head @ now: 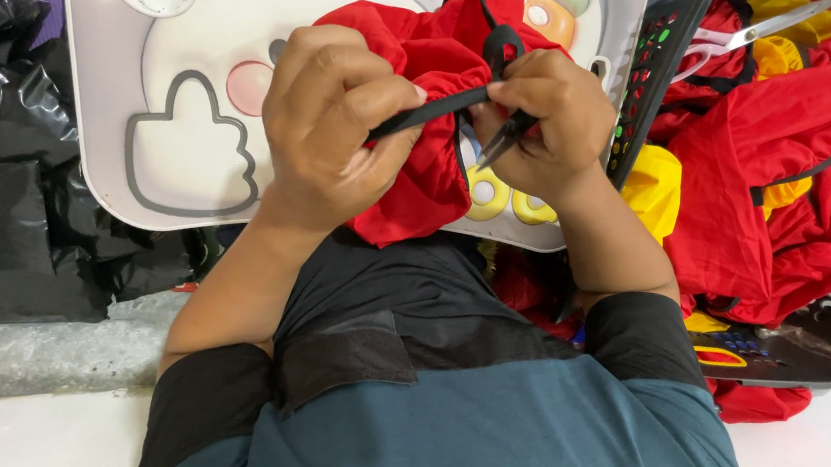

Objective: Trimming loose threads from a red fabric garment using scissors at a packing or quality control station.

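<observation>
Left hand (333, 121): closed around a bunched red garment (418, 144), thumb and fingers pinching its black strap (431, 112) taut.
Right hand (545, 124): closed, fingertips gripping the other end of the strap, small dark snips (502, 141) held in the same fist, blades pointing down and left toward the cloth.
Red garment: held up between both hands, over the near edge of the white surface (179, 114), gathered in folds, black trim looping over the top.
White surface: rounded corners, cartoon shapes printed in grey, pink, orange and yellow; partly hidden under the garment.
Basket (642, 97): dark plastic, perforated wall, just right of the right hand, tilted toward the person.
Basket contents: heap of red garments (777, 185) with black straps, mixed with yellow pieces (654, 185); scissors (765, 28) with pale handles lying on top near the far rim.
Outside the basket: more red cloth (755, 402) spilling under its near corner.
Left side: black plastic sheeting (7, 196), crumpled, beside the surface.
Floor (38, 461): pale, below the sheeting.
Clothing: teal and black top, short black sleeves.
</observation>
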